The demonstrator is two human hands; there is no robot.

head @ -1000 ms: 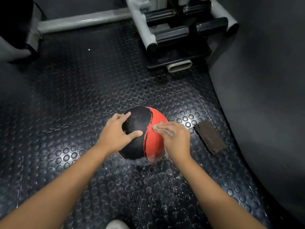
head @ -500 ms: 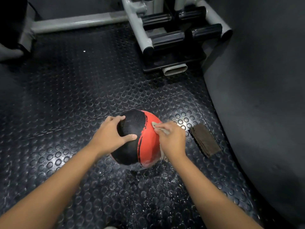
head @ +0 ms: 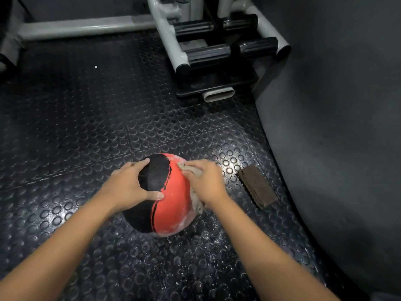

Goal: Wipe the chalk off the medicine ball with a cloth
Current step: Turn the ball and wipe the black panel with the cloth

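A red and black medicine ball (head: 171,205) rests on the studded rubber floor. White chalk smears show on its red lower right side. My left hand (head: 127,186) grips the black left side, thumb across the front. My right hand (head: 207,182) presses a pale cloth (head: 188,167) against the ball's upper right side; part of the cloth hangs out below my palm.
A brown ridged pad (head: 257,186) lies on the floor right of the ball. A grey machine frame with black rollers (head: 208,51) stands behind. A dark grey wall (head: 336,127) curves along the right. Chalk dust speckles the floor (head: 201,246) in front of the ball.
My right hand with the cloth has shifted slightly up the ball's right side. My left hand keeps the same grip. The view has tilted, so the ball sits lower in frame.
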